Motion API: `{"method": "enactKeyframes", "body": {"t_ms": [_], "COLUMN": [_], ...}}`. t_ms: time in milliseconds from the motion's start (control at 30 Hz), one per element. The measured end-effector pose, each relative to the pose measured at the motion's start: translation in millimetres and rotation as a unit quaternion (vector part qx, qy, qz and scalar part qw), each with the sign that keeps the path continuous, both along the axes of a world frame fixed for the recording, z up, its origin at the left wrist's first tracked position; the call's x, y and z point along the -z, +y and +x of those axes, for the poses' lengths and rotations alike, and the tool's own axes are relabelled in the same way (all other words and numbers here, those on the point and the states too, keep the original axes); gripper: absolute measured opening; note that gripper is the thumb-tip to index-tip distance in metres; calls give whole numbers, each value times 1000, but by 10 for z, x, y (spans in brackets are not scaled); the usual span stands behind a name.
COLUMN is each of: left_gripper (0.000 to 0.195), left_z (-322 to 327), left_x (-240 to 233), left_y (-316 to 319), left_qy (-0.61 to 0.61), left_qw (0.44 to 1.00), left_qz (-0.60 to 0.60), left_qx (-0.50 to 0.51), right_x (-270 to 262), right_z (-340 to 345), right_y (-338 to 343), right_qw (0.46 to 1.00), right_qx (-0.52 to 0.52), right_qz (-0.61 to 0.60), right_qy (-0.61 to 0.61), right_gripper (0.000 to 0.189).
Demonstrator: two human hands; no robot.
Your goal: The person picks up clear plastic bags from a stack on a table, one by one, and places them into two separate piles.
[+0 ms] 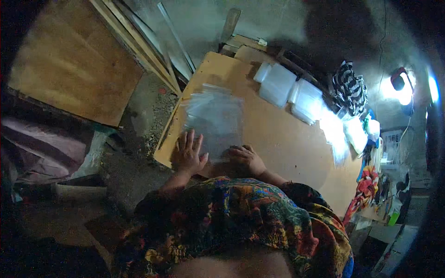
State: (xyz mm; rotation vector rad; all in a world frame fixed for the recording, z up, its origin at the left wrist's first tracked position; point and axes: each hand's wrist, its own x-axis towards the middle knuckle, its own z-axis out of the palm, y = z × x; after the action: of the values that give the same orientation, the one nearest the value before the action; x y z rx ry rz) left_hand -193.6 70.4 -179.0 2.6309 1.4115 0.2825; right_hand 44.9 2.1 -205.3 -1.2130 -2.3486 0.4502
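Note:
A loose pile of clear plastic sheets or bags [217, 114] lies on the wooden tabletop [267, 139] in front of me, its far edges fanned unevenly. My left hand [189, 153] rests flat at the pile's near left edge, fingers spread and pointing away from me. At the near right corner is my right hand [245, 160], its fingers bent and turned toward the plastic. Shadow hides those fingertips, so whether they pinch a sheet is unclear.
Several stacks of clear plastic [278, 85] line the table's far side. A lit lamp [403, 87] glares at the right, near a black-and-white striped cloth bundle [349, 88]. Wooden strips [139, 38] lean at the far left beside a wooden board [76, 66]. Red patterned cloth [365, 189] hangs at the right edge.

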Motion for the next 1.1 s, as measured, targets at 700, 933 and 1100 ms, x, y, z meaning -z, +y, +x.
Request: {"method": "enactKeyframes", "body": {"t_ms": [700,933,1100], "left_gripper": [46,17,3], "left_z": [1146,1392,1493], "left_x": [-1443,-1625,-1686], "left_y": [-81,-313,-440], "left_qy": [-511,-636,-632], "left_qw": [851,726,746], "left_qz": [-76,-249,-198], "left_qx": [99,79,73], "right_x": [-2089,-2105,-2253], "right_z": [558,865,880], "right_y": [285,162,-35], "right_qw": [936,922,910], "right_qx": [181,165,229], "right_qz": [-35,-23,-8], "right_qy": [301,348,345], "right_gripper": [9,11,18]}}
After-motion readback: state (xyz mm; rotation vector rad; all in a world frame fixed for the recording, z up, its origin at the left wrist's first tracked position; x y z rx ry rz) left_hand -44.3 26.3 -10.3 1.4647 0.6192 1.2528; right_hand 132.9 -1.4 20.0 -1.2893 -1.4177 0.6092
